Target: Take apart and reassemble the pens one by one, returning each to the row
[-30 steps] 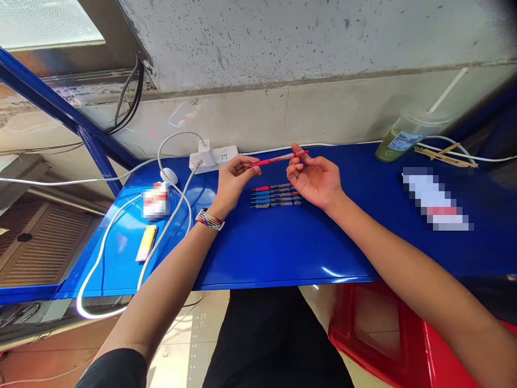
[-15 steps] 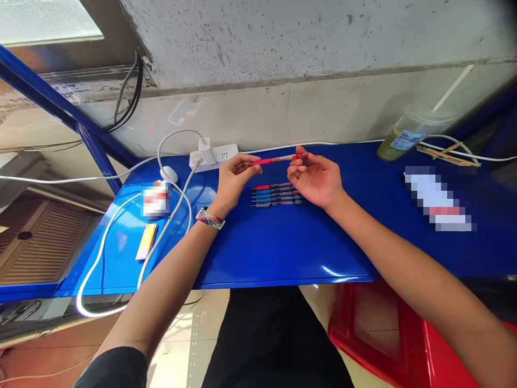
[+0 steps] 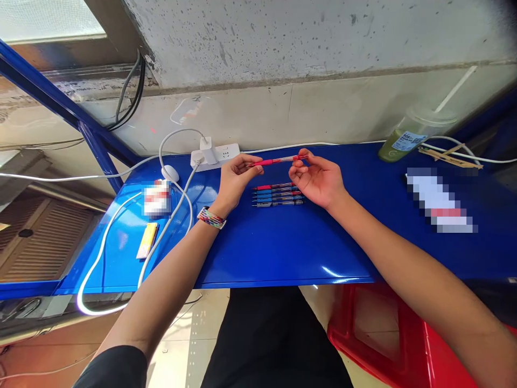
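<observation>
A red pen [image 3: 278,160] with a clear barrel is held nearly level above the blue table [image 3: 266,253]. My left hand [image 3: 236,180] pinches its left end between thumb and fingers. At the other end, my right hand [image 3: 319,178] has thumb and fingertips closed on the pen, palm turned partly up. Just below the held pen, several pens [image 3: 278,195] lie side by side in a row on the table, a red one at the back and blue and grey ones nearer me.
A white power strip [image 3: 215,157] with plugs and looping cables is at the back left. A mouse [image 3: 170,173] and a yellow packet [image 3: 147,240] lie left. On the right are a green drink cup [image 3: 404,141] and a blurred white object [image 3: 440,199]. A red stool [image 3: 379,328] stands below.
The fingers of my right hand have shifted slightly at the pen's right end. The view has moved a little; the pens on the table lie as before.
</observation>
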A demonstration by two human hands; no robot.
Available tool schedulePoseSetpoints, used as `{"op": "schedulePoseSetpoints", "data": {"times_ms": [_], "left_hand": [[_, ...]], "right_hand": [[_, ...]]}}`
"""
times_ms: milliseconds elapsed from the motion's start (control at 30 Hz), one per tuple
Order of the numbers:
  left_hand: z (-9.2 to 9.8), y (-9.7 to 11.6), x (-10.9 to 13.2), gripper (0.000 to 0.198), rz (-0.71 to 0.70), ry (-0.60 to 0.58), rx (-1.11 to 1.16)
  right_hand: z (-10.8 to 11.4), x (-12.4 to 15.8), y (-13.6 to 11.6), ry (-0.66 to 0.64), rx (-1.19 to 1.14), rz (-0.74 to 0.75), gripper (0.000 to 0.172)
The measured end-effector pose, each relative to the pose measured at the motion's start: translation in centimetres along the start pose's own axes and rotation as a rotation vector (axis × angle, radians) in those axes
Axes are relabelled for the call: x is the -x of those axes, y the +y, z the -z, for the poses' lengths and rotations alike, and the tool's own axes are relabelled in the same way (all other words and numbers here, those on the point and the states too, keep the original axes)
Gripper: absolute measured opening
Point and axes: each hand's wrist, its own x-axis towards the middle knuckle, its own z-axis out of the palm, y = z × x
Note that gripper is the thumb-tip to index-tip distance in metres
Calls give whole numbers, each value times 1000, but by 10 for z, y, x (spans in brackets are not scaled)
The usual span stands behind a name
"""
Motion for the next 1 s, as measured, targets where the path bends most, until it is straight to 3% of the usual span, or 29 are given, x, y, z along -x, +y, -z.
{"op": "schedulePoseSetpoints", "data": {"times_ms": [333,533,700,767,1000], "left_hand": [[2,0,-2,22,-4,12,-12],[7,-1,-6,20,-36,16,-23],[11,-4,-6,17,-72,-22,-124],[13,-3,-5,17,-120,-56,-257],[15,5,2,18,-273,-259,-797]], "right_hand": [[-1,3,-2,-16,44,14,14],[-4,6,-7,-76,128,30,34],[7,-4,-5,57,518,243,28],[15,-8,-6,53,720,325,24],[32,-10,-11,-9,1196,365,16]]}}
